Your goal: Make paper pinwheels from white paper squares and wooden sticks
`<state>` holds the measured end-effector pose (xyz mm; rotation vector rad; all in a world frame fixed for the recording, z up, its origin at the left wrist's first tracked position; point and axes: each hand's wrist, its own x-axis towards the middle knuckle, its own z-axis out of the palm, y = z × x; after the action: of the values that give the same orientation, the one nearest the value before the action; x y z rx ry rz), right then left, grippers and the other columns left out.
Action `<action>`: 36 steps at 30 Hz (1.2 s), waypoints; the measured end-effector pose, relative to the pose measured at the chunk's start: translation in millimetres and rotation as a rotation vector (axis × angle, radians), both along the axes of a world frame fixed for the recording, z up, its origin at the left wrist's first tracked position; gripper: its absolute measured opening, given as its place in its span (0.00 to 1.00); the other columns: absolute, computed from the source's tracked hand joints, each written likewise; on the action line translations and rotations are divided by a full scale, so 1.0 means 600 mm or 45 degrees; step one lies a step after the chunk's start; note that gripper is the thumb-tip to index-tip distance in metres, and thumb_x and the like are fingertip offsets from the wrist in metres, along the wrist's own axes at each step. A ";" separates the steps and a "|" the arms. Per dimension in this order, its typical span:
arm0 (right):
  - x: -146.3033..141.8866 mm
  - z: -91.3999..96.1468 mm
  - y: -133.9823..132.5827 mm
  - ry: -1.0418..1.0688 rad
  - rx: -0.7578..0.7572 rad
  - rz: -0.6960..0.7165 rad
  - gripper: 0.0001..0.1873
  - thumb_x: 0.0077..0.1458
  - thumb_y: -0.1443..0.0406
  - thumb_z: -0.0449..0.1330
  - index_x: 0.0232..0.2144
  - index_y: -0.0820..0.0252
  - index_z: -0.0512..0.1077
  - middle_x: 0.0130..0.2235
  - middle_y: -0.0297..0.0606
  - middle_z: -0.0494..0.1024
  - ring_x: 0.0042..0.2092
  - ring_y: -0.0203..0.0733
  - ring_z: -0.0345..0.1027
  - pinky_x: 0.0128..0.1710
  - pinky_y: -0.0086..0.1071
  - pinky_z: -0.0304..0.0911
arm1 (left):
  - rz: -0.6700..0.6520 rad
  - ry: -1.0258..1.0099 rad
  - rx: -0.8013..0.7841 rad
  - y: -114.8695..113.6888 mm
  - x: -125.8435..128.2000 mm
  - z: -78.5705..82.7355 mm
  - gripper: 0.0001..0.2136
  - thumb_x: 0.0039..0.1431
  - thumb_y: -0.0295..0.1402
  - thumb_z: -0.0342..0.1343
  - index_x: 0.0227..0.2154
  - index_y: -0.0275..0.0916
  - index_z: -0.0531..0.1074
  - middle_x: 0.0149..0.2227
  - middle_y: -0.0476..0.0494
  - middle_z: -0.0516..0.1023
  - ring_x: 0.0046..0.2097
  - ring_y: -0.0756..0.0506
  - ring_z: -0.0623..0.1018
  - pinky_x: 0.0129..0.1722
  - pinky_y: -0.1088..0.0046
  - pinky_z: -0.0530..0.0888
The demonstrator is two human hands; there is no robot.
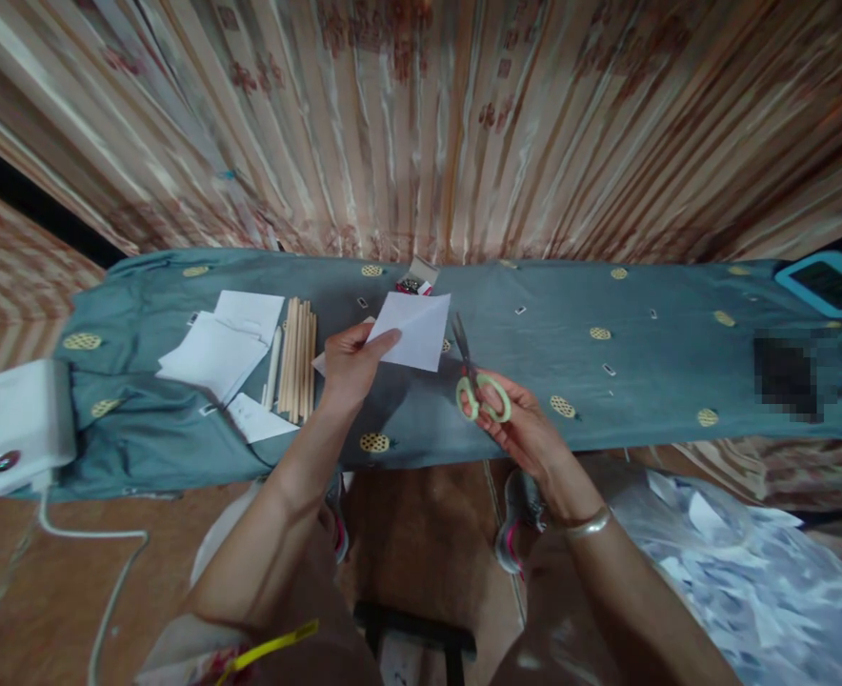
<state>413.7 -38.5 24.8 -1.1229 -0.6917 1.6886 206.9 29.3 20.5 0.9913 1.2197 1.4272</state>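
My left hand point(353, 360) pinches a white square of paper point(415, 329) by its lower left edge and holds it above the teal cloth-covered board point(535, 353). To its right, my right hand point(517, 419) grips green-handled scissors point(476, 381); the blades point up and back, just beside the paper's right edge. Whether the blades touch the paper I cannot tell.
On the board's left lie a stack of white papers point(217, 348), a bundle of wooden sticks point(298, 357) and a small open box point(415, 278). A white device point(17, 424) with a cable sits far left, a teal-cased tablet point(828, 284) far right, a bag of paper scraps point(735, 562) on the floor.
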 end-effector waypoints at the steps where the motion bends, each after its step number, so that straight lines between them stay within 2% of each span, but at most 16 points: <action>1: -0.003 0.000 -0.005 -0.013 0.003 0.035 0.22 0.37 0.54 0.74 0.36 0.55 0.80 0.29 0.33 0.79 0.27 0.32 0.69 0.22 0.23 0.62 | 0.016 -0.017 -0.003 0.002 -0.002 0.001 0.10 0.40 0.37 0.67 0.25 0.36 0.78 0.25 0.49 0.79 0.28 0.49 0.75 0.31 0.73 0.72; 7: -0.002 -0.005 -0.030 -0.150 0.072 0.351 0.29 0.45 0.46 0.67 0.44 0.58 0.78 0.29 0.36 0.76 0.28 0.34 0.67 0.24 0.27 0.61 | 0.011 -0.024 -0.096 0.004 -0.007 -0.001 0.13 0.42 0.39 0.66 0.29 0.36 0.77 0.28 0.46 0.80 0.29 0.47 0.78 0.27 0.71 0.76; 12: 0.007 -0.021 -0.035 -0.227 0.152 0.441 0.27 0.47 0.48 0.67 0.45 0.56 0.78 0.30 0.36 0.76 0.29 0.35 0.66 0.25 0.27 0.61 | -0.078 -0.038 -0.142 -0.001 0.002 -0.001 0.15 0.40 0.40 0.66 0.28 0.34 0.77 0.28 0.45 0.80 0.29 0.46 0.79 0.24 0.72 0.76; 16: 0.010 -0.019 -0.036 -0.259 0.168 0.452 0.24 0.47 0.50 0.68 0.44 0.54 0.78 0.29 0.34 0.76 0.29 0.35 0.66 0.26 0.28 0.63 | -0.123 -0.072 -0.167 -0.003 0.012 -0.001 0.16 0.39 0.40 0.66 0.30 0.34 0.77 0.27 0.45 0.80 0.29 0.45 0.79 0.22 0.73 0.76; 26: 0.008 -0.012 -0.038 -0.263 0.182 0.434 0.23 0.47 0.50 0.68 0.44 0.54 0.79 0.27 0.33 0.75 0.28 0.33 0.64 0.27 0.29 0.63 | -0.171 -0.079 -0.190 -0.007 0.024 -0.003 0.15 0.38 0.39 0.65 0.29 0.33 0.77 0.27 0.45 0.80 0.28 0.45 0.79 0.23 0.71 0.77; 36: 0.008 -0.008 -0.036 -0.316 0.168 0.425 0.30 0.44 0.45 0.67 0.44 0.58 0.79 0.28 0.35 0.75 0.28 0.33 0.65 0.27 0.29 0.62 | -0.205 -0.103 -0.234 -0.009 0.024 0.001 0.15 0.39 0.38 0.65 0.30 0.34 0.77 0.27 0.45 0.80 0.28 0.45 0.79 0.22 0.72 0.77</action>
<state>418.6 -60.2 19.8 -1.1826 -1.1849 1.7617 221.6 23.7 21.4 0.8765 1.1620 1.1963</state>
